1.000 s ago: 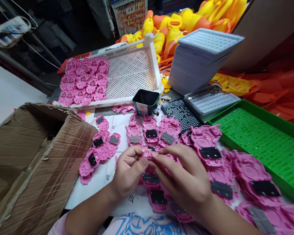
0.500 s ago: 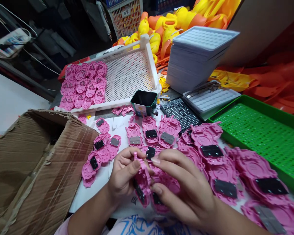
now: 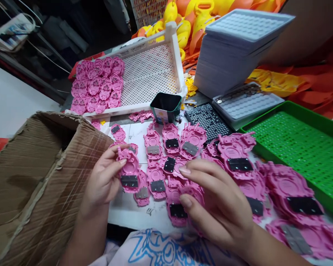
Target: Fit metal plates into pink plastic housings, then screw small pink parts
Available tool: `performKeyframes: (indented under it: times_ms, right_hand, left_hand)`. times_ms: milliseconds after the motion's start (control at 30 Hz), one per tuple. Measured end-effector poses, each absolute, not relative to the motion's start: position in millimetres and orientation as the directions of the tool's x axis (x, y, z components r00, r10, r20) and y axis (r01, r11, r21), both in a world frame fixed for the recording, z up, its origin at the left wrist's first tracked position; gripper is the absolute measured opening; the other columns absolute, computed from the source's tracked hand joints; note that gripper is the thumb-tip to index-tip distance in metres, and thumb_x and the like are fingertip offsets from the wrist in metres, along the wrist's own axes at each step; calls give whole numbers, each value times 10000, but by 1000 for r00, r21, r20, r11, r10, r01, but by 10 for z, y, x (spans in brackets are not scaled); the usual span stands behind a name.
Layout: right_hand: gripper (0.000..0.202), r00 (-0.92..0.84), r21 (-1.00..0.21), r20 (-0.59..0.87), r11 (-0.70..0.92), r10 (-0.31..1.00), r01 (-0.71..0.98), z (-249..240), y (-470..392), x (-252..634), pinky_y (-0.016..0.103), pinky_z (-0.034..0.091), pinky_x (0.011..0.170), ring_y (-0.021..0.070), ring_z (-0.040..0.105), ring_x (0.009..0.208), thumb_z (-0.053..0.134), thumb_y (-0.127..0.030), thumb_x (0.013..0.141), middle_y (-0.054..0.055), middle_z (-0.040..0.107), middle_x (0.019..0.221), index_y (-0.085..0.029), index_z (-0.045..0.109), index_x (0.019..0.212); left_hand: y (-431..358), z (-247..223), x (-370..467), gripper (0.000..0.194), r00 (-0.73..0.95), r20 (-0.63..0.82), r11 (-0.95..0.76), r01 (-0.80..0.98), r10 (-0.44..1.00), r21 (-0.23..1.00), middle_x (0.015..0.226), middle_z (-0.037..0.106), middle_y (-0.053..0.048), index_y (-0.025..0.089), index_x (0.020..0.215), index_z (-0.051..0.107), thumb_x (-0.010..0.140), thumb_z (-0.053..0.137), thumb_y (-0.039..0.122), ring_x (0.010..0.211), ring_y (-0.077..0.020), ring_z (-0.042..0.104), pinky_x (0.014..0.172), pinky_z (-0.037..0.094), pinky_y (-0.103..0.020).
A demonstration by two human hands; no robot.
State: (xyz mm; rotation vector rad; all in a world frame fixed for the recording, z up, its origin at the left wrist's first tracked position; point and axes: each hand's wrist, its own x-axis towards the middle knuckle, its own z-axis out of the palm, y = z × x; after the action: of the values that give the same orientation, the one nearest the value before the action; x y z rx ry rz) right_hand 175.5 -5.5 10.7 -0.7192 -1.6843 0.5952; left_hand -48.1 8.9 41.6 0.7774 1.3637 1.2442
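My left hand (image 3: 102, 181) grips a pink plastic toy shell (image 3: 129, 170) with a dark plate on its back, held just above the table left of the pile. My right hand (image 3: 213, 207) has its fingers spread over several pink shells (image 3: 180, 195) lying near the table's front edge, thumb and forefinger touching them. Many more pink shells with dark or silver plates (image 3: 238, 159) are strewn across the white tabletop (image 3: 130, 212) to the right.
An open cardboard box (image 3: 36, 177) stands at the left. A white perforated crate (image 3: 147, 77) with pink parts sits at the back, a small dark cup (image 3: 166, 107) before it. A stack of grey trays (image 3: 233, 48) and a green tray (image 3: 296, 147) lie at the right.
My left hand has carried one pink shell leftward, away from my right hand. My right hand has come down onto the shells on the table. The view has tilted slightly.
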Motion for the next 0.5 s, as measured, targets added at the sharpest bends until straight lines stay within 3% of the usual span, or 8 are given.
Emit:
performKeyframes:
  times_ms: [133, 267, 333, 433, 500]
  right_hand:
    - [320, -186, -686, 680, 705, 710, 183, 155, -84, 1767, 289, 535, 780, 161, 579, 917, 562, -79, 790, 79, 592, 938, -137, 540, 1103]
    - [324, -234, -627, 709, 747, 665, 221, 172, -97, 1748, 305, 547, 730, 167, 610, 843, 545, -58, 787, 74, 636, 874, -146, 535, 1099]
    - [325, -261, -618, 711, 758, 652, 211, 172, -106, 1726, 305, 551, 701, 167, 619, 809, 527, -53, 796, 64, 647, 835, -154, 528, 1104]
    - [328, -312, -612, 698, 763, 645, 208, 161, -129, 1711, 292, 548, 661, 161, 623, 771, 505, -43, 808, 49, 647, 799, -168, 525, 1111]
    - [336, -353, -602, 688, 770, 634, 210, 135, -162, 1733, 288, 545, 658, 159, 625, 753, 510, -45, 811, 42, 645, 793, -172, 536, 1120]
  left_hand:
    - [-205, 208, -626, 377, -280, -269, 301, 80, 922, 950, 927, 688, -48, 175, 966, 697, 606, 805, 210, 726, -123, 626, 616, 517, -188]
    - [-401, 16, -631, 349, -397, -247, 361, 244, 884, 900, 695, 613, 12, 155, 863, 666, 561, 820, 239, 621, -108, 580, 577, 483, -186]
    - [-437, -62, -598, 264, -392, -189, 338, 359, 900, 870, 599, 557, 36, 161, 782, 634, 613, 787, 293, 543, -106, 539, 530, 455, -198]
    - [-444, -171, -564, 194, -337, -83, 267, 547, 938, 794, 571, 552, 20, 175, 757, 654, 696, 726, 344, 531, -130, 513, 527, 422, -229]
    - [-458, -219, -562, 192, -378, -26, 259, 582, 925, 770, 603, 566, 7, 193, 777, 689, 669, 751, 339, 579, -147, 512, 575, 415, -246]
